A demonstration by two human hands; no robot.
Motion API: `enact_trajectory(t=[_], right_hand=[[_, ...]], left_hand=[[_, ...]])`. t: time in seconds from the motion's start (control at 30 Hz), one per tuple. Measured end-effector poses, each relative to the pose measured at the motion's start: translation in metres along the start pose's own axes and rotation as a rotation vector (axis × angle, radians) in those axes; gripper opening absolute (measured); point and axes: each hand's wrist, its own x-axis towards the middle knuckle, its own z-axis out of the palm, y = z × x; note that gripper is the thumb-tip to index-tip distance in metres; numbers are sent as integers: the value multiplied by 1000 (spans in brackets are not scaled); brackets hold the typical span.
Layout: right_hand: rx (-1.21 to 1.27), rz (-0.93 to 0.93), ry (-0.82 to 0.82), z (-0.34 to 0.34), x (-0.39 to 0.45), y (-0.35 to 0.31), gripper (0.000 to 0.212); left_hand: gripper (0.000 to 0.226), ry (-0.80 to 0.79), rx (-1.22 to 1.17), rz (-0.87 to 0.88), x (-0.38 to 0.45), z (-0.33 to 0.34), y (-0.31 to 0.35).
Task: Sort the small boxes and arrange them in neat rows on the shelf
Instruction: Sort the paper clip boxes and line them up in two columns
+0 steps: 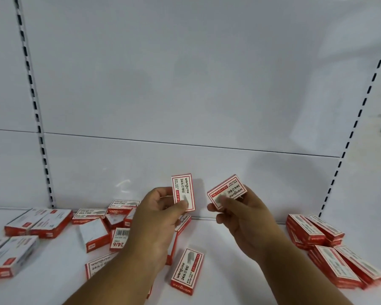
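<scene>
Nearest, a lone box [187, 271] lies flat on the white shelf [240, 260] between the two forearms, its printed face up. Just left of it, partly hidden under the left forearm, another box [98, 266] lies face up, and at the far left edge a pair of boxes [8, 254] lies tilted. To the right, a tidy group of boxes [339, 267] is stacked in overlapping rows, with a second stack [315, 230] just behind it. Above the shelf, both hands are raised and each holds one box. The left hand [156, 219] pinches a box [183, 192] upright between thumb and fingers, its label facing the camera and turned sideways. The right hand [240, 219] has its grip clamped on a second box [228, 191], held tilted with the label upside down; the two held boxes are near each other but apart. Farther back on the left, a loose heap of boxes [106, 221] lies jumbled against the white back panel [185, 84], some face up, some on edge, one showing a barcode.
</scene>
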Motion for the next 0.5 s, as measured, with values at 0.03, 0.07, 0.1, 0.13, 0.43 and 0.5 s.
enact_trajectory(t=[0.03,0.07,0.1,0.13,0.43,0.5], right_hand=[[-35,-5,12,-1,1,1,21],[-68,-10,20,-2,1,2,21],[-92,-18,23,-2,1,2,20],[-108,-31,25,0,1,2,17],[-220,-173,177,17,-27,-25,19],[-271,-191,181,7,-40,-37,16]], left_hand=[[23,-2,25,10,0,0,-1],[23,-3,54,20,0,0,-2],[23,-7,81,30,0,0,-2],[23,-12,110,40,0,0,-1],[49,-89,180,126,-30,6,28],[46,-126,214,151,-41,17,36]])
